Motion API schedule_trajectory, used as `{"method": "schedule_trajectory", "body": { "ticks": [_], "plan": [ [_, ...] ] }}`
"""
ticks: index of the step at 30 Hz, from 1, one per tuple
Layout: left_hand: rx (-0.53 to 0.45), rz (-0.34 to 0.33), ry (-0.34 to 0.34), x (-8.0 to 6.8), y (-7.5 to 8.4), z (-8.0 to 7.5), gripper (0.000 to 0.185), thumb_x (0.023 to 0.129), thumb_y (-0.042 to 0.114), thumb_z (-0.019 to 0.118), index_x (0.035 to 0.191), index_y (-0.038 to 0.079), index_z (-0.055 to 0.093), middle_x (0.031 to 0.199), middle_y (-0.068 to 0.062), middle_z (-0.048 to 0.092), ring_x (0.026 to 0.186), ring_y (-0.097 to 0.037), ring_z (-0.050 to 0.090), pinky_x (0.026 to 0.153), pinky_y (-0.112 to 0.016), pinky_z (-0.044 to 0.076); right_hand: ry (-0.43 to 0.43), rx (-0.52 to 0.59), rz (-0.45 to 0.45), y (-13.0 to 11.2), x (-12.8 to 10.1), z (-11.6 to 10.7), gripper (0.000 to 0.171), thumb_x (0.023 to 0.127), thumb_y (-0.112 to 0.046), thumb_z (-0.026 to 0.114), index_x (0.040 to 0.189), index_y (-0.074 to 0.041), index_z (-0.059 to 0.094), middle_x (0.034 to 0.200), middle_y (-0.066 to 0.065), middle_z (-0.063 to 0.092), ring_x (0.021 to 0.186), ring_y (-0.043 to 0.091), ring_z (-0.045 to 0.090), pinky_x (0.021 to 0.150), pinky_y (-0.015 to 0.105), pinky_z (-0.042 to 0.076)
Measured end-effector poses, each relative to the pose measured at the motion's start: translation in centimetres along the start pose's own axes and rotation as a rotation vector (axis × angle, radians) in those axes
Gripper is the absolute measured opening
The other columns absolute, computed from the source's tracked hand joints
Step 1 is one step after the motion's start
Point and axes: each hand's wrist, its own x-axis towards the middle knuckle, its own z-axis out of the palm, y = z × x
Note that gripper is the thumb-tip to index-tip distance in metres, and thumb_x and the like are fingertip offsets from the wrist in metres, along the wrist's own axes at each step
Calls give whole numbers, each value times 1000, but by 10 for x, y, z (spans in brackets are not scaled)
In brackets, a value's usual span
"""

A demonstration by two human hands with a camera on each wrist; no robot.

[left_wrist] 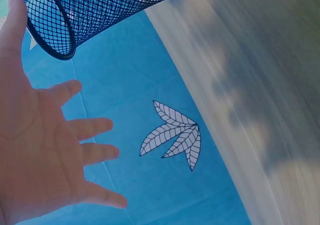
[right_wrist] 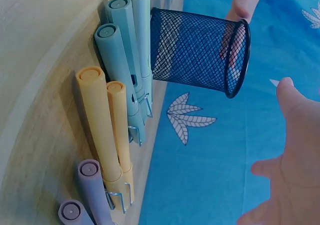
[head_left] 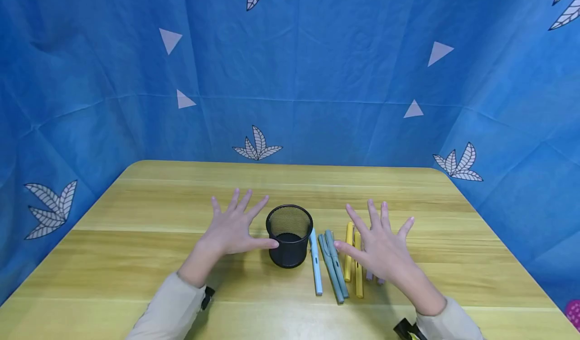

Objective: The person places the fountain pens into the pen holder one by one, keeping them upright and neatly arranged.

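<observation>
While both hands hover spread over the table [head_left: 136, 219], neither one holds anything: the left hand [head_left: 235, 226] has its fingers fanned out and straight, with its thumb [head_left: 267, 243] touching or just beside the wall of the black mesh pen cup [head_left: 289, 235], and the right hand [head_left: 382, 247] is likewise splayed, palm down, above the row of pens. That row lies just to the right of the cup: 1 light blue pen [head_left: 315, 264] nearest it, 2 grey-green pens [head_left: 334, 267] side by side, 2 yellow pens [head_left: 353, 264], and 2 purple pens [right_wrist: 90, 185] that the head view mostly hides under the right hand but the right wrist view shows clearly. The cup stands upright and looks empty as far as its dark interior can be read. The main risk, as I judge it, is the left thumb nudging the light mesh cup so that it slides or tips toward the pens, since nothing steadies it. A second risk is the right hand coming down flat on the closely packed pens: they are round and touching one another, so a careless press could roll several at once and scatter the neat row, or make the fingers close on 2 pens instead of 1. The metal clips may also snag each other.
</observation>
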Motion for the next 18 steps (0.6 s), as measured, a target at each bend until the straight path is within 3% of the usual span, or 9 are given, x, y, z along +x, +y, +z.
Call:
{"method": "schedule_trajectory", "body": {
  "ticks": [18],
  "plan": [
    [-96,116,67,1,-6,3,91,71,76,41,144,25,20,145,-14,19,130,-35,16,95,-65,9,-21,64,20,5,-1,-3,78,83,-64,39,144,-20,18,143,26,7,128,47,5,86,73,2]
  ]
}}
